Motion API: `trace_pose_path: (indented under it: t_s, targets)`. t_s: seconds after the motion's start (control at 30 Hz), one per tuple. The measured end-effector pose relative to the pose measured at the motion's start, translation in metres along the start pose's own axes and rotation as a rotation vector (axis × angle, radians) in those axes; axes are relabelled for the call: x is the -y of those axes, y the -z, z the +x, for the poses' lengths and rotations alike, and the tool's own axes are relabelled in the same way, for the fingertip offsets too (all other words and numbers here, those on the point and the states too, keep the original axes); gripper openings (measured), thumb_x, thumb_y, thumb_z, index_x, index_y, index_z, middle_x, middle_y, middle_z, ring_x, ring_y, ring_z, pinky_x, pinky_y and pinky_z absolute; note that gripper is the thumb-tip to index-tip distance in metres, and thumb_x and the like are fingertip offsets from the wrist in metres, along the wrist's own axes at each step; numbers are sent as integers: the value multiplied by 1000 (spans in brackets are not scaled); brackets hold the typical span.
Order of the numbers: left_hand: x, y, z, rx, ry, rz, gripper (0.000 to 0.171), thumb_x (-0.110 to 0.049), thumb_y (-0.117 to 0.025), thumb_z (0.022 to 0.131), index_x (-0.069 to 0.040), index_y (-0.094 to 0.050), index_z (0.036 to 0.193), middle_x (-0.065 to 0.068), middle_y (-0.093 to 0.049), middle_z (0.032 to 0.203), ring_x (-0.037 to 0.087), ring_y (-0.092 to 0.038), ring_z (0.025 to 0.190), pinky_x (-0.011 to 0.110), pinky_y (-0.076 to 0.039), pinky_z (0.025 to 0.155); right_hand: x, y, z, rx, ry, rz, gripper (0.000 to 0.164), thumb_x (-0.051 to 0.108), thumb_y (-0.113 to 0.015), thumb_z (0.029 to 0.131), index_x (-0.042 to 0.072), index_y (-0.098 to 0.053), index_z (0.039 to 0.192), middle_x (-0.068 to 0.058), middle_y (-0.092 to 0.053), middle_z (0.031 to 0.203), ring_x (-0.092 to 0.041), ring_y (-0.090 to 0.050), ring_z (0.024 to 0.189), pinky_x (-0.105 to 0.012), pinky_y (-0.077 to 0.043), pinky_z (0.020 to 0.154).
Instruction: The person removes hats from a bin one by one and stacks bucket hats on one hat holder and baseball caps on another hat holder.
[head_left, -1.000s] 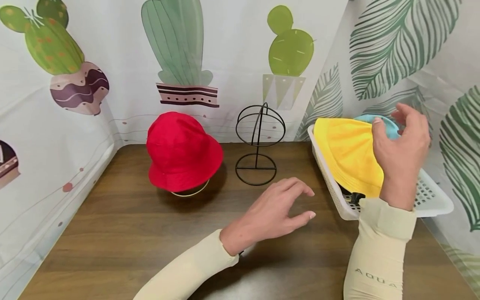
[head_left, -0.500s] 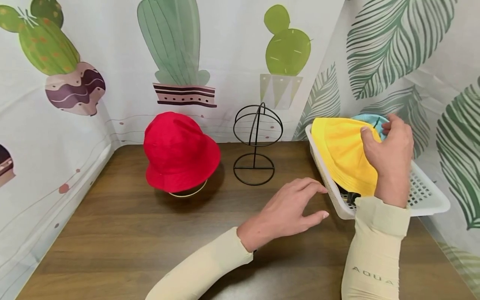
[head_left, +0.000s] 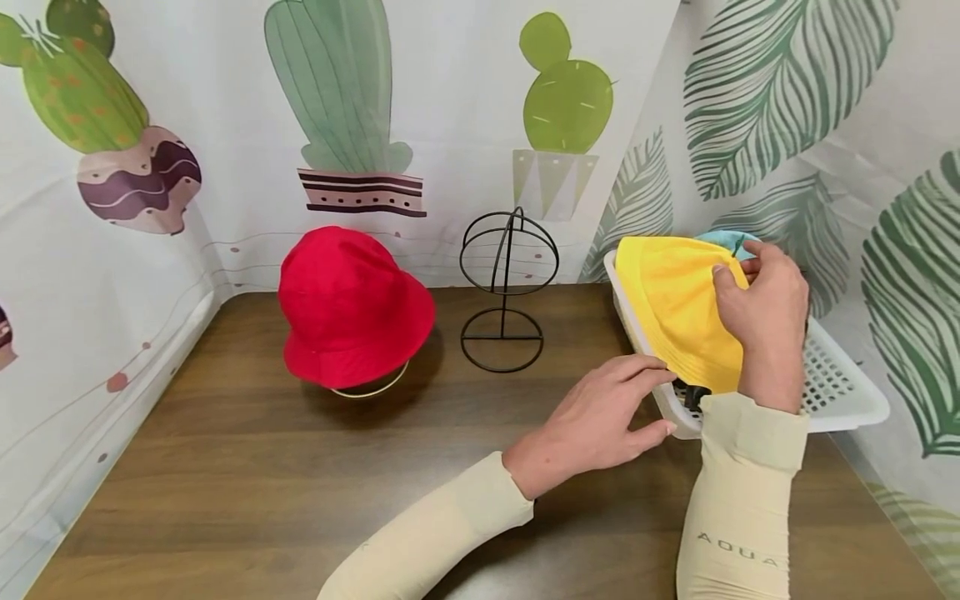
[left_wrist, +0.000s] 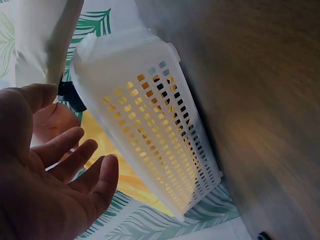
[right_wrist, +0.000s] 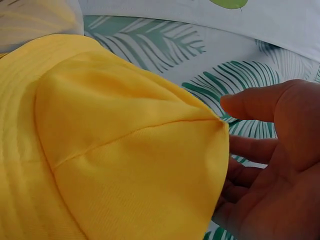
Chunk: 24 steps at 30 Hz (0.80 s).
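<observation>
A yellow bucket hat lies tilted in a white plastic basket at the right. My right hand is at the crown's tip, thumb on the near side and fingers reaching behind. In the right wrist view a gap shows between the thumb and the yellow cloth, while the other fingers are partly hidden behind the crown. My left hand hovers at the basket's left side, fingertips right by the rim and holding nothing. The left wrist view shows its fingers loosely bent beside the basket's perforated wall.
A red bucket hat sits on a stand with a gold-coloured ring base. Right of it stands a bare black wire hat stand. A light blue cloth item and a black piece are also in the basket. Printed curtains enclose the table.
My right hand has lowered and moved left onto the tip of the yellow hat. My left hand has moved right, up to the basket's rim. The view has shifted slightly.
</observation>
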<state>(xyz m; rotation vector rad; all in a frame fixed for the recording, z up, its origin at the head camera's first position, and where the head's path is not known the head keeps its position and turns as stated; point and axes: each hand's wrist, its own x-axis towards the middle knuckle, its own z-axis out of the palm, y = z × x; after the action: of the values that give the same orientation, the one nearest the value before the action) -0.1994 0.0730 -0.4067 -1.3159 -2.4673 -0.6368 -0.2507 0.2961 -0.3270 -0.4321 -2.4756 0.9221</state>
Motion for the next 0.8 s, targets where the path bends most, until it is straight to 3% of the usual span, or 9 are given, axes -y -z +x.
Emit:
trace_pose_path:
  t_s: [0.27, 0.47, 0.8]
  targets:
    - [4, -8, 3, 4, 21, 1, 48, -43, -72, 100, -19, -66, 141, -4, -57, 148, 12, -50, 142, 21, -36, 118, 0, -2, -1, -19, 7, 17, 54, 30, -49, 108, 9, -50, 158, -26, -62, 133, -45, -54, 122, -60, -45, 101]
    - [6, -15, 5, -2, 36, -16, 44, -42, -73, 100, -20, -67, 138, -6, -57, 146, 9, -49, 142, 18, -35, 118, -1, -3, -2, -36, -5, 30, 49, 30, -50, 108, 10, -56, 153, -23, -64, 129, -42, -55, 118, -54, -47, 93]
    - [1, -22, 9, -33, 99, -63, 41, -42, -77, 97, -20, -67, 130, -11, -55, 137, 2, -56, 121, 13, -46, 100, -2, 1, 0, -45, 1, 52, 46, 27, -53, 106, 11, -60, 149, -20, -65, 127, -38, -58, 114, -48, -46, 89]
